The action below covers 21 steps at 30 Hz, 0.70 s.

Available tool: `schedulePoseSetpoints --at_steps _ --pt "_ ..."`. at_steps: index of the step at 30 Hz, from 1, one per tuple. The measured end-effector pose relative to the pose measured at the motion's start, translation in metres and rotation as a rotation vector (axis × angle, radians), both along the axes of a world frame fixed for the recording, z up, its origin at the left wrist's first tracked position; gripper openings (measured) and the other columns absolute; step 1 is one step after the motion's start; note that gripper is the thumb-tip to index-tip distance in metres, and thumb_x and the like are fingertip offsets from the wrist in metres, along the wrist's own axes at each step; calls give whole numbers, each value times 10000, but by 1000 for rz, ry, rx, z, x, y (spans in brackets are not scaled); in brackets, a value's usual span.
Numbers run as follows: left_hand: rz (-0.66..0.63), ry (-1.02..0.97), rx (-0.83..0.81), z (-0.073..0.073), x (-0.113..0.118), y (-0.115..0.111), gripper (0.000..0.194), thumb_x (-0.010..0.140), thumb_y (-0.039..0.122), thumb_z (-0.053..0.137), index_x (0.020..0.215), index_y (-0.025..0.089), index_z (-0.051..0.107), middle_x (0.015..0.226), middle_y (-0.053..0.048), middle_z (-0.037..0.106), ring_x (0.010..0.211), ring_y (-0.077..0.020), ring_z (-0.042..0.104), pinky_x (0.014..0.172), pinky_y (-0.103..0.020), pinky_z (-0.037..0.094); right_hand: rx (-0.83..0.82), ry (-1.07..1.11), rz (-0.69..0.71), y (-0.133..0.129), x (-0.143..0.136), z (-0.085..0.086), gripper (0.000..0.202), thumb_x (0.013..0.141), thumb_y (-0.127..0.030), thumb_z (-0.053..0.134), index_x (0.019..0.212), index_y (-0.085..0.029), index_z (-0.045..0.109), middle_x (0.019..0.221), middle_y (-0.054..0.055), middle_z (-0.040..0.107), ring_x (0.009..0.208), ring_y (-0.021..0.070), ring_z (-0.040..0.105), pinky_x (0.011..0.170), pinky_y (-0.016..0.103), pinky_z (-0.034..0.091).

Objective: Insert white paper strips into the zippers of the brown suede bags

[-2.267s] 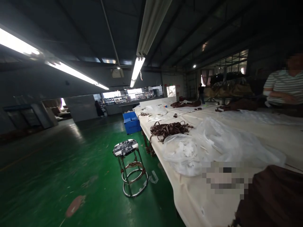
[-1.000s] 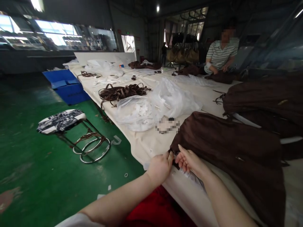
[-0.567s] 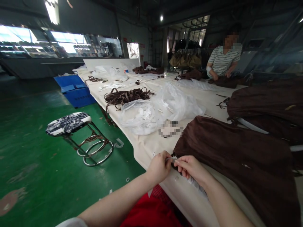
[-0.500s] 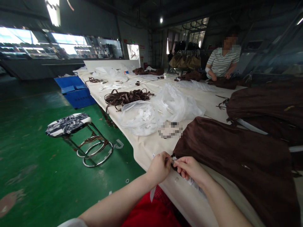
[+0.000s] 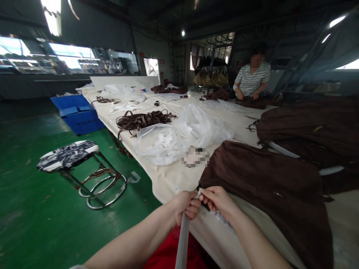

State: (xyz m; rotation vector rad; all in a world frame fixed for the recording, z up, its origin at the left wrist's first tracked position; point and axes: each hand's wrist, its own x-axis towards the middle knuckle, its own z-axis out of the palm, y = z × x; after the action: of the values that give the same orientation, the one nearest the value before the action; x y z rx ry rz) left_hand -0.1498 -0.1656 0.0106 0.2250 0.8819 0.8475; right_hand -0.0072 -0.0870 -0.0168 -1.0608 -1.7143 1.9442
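From the head view, the left hand and right hand both pinch a pale strip at the corner of a brown cloth on the worktop. The strip could slip off if pulled askew (it hangs loosely). Beyond: a stool, green floor, dim hall.

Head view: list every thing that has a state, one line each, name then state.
Left hand: pinched shut on pale strip.
Right hand: pinched on the strip's top end.
Pale strip: hanging down off the table edge.
Brown fabric piece: lying flat.
Clear plastic bag: crumpled, lying open.
Round patterned stool: upright, unoccupied.
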Motion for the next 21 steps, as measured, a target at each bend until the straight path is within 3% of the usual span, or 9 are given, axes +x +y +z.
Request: schedulePoseSetpoints --at_steps 3,5,8,11,14,17,19,21 --pt "-58 -163 6 -1 10 -1 198 871 257 376 716 160 451 479 101 190 352 -33 74 329 -128 72 -71 38 -17 -1 1 4 476 680 -597 625 655 -122 644 476 -37 516 333 26 318 334 184 163" --pt "-70 -104 52 -4 22 -3 234 875 314 379 717 164 464 468 96 235 338 -31 104 328 -133 94 -148 52 19 -1 1 6 472 676 -581 629 752 -118 672 441 -49 499 320 33 297 335 194 137" --pt "-100 255 217 -3 34 -8 347 877 394 319 720 161 522 467 44 422 344 -56 318 363 -159 250 -198 58 47 1 1 5 444 665 -540 651 795 -116 675 389 -82 414 310 39 248 344 212 101" --pt "-308 666 482 9 24 -9 388 857 444 368 715 153 582 596 -31 609 563 -127 563 538 -212 419 -133 58 -46 7 1 5 354 640 -492 688 685 -149 611 420 -94 383 341 38 221 365 216 108" --pt "-493 977 627 26 -9 5 285 815 395 466 728 163 606 664 -20 651 624 -138 581 579 -217 426 144 -57 -117 15 7 14 355 681 -491 669 585 -172 545 454 -65 426 410 63 337 420 218 210" --pt "-308 1286 623 31 -46 33 270 842 334 394 773 164 591 654 -11 642 577 -134 555 546 -217 409 615 -384 -174 22 25 32 392 765 -537 577 606 -178 584 565 9 559 561 142 514 552 260 341" --pt "-167 1485 631 23 -63 53 268 855 291 365 773 159 584 667 -20 640 600 -139 561 585 -224 409 853 -583 -233 23 39 41 307 765 -459 595 868 -175 645 833 78 652 781 218 592 703 299 397" --pt "-101 1650 648 11 -72 68 265 862 258 364 757 157 585 682 -31 639 638 -148 573 627 -232 397 994 -756 -250 20 49 41 514 691 -290 650 1174 -146 549 1151 148 585 1030 282 549 855 336 388"
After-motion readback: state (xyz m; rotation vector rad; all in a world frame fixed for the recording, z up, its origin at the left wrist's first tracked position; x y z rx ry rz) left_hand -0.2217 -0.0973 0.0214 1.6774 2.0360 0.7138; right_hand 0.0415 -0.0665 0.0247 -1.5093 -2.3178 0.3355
